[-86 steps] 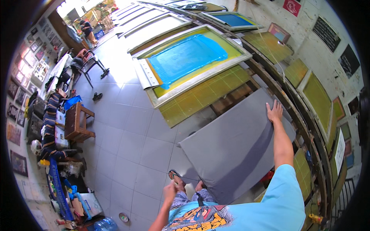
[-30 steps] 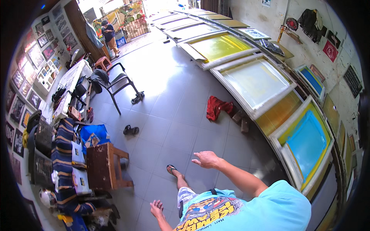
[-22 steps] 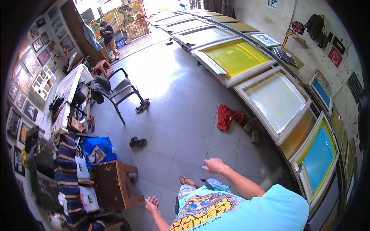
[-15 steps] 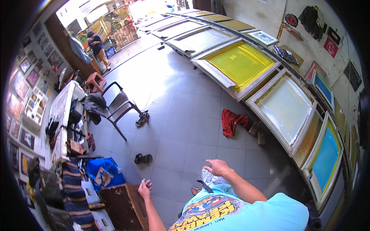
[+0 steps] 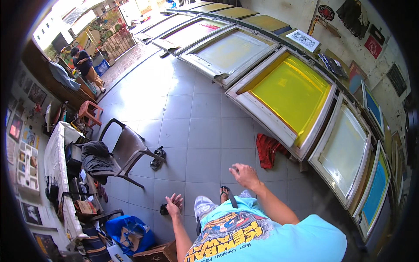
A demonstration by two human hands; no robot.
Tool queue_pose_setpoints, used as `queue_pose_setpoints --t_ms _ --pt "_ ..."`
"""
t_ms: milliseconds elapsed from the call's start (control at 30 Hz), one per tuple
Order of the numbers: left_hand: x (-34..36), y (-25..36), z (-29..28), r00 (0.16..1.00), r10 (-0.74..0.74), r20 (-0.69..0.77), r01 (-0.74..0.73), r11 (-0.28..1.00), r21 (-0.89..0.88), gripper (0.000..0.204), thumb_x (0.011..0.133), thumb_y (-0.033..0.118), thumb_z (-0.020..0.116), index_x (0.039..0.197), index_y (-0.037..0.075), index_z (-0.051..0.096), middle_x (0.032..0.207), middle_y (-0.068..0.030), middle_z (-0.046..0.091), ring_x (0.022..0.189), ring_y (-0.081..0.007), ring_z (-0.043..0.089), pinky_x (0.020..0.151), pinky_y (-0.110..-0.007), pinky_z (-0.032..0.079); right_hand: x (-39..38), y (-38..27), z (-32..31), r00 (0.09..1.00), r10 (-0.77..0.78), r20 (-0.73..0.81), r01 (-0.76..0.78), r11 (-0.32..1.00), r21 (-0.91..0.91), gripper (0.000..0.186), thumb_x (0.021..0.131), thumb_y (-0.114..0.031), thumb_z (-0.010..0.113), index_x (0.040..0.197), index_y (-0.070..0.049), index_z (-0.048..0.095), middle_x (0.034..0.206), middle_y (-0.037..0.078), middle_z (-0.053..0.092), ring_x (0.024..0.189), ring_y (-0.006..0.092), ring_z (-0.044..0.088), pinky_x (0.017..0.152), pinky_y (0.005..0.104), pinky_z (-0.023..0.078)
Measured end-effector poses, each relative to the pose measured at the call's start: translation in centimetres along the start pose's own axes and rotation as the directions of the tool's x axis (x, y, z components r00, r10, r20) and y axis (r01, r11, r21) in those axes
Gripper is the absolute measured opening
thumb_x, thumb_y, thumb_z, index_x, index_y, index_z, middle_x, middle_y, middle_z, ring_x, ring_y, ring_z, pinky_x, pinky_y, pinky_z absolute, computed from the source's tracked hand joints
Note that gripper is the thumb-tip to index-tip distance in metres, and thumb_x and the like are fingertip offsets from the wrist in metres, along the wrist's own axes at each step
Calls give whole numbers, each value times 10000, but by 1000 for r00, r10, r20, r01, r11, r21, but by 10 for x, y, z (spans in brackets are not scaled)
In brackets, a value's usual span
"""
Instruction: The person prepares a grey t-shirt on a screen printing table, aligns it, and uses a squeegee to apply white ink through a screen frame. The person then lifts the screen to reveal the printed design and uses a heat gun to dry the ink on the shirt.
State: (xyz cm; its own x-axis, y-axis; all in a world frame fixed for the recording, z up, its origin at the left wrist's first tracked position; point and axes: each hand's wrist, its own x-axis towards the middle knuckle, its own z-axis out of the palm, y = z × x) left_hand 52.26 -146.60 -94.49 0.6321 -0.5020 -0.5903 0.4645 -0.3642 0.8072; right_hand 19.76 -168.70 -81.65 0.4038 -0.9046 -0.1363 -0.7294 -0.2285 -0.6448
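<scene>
Nothing is in my left hand [image 5: 174,204]; its fingers are apart over the tiled floor, above a dark sandal [image 5: 164,210]. My right hand [image 5: 245,175] is also empty, its fingers loosely bent and apart in the air. Nearest to the right hand is a crumpled red cloth [image 5: 266,150] on the floor, apart from it. Beyond the cloth lies a wooden-framed printing screen with yellow mesh [image 5: 290,94]. A screen with pale mesh [image 5: 345,148] and one with a blue field [image 5: 375,192] lie farther right. My sandalled foot [image 5: 224,195] shows between the hands.
Several more framed screens [image 5: 233,50] line a long rack curving along the right. A dark plastic armchair [image 5: 126,150] with a black cloth stands left, near a red stool [image 5: 90,114]. A blue bag [image 5: 129,236] sits lower left. Another person [image 5: 85,65] stands by the entrance.
My view has moved forward along the floor, and the screens and chair appear closer. My left hand's fingers have spread from a looser curl. A foot has come into view between my hands.
</scene>
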Motion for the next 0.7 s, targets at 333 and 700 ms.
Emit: queue_pose_setpoints --t_ms 333,700 --pt "240 211 90 971 150 189 -172 979 111 567 1081 475 337 1402 54 540 1176 -93 714 981 -177 680 760 -282 477 275 -70 -44 817 93 -569 129 933 337 503 1010 -357 576 1365 -3 534 1256 216 605 1105 333 635 936 432 538" --pt "464 499 362 614 545 571 -729 669 145 564 1070 446 427 1401 4 542 1323 -180 623 1189 -302 615 978 -379 489 439 -70 -63 498 416 -761 -191 909 371 653 1036 -397 505 1506 15 319 1441 301 435 1341 438 434 1134 458 346"
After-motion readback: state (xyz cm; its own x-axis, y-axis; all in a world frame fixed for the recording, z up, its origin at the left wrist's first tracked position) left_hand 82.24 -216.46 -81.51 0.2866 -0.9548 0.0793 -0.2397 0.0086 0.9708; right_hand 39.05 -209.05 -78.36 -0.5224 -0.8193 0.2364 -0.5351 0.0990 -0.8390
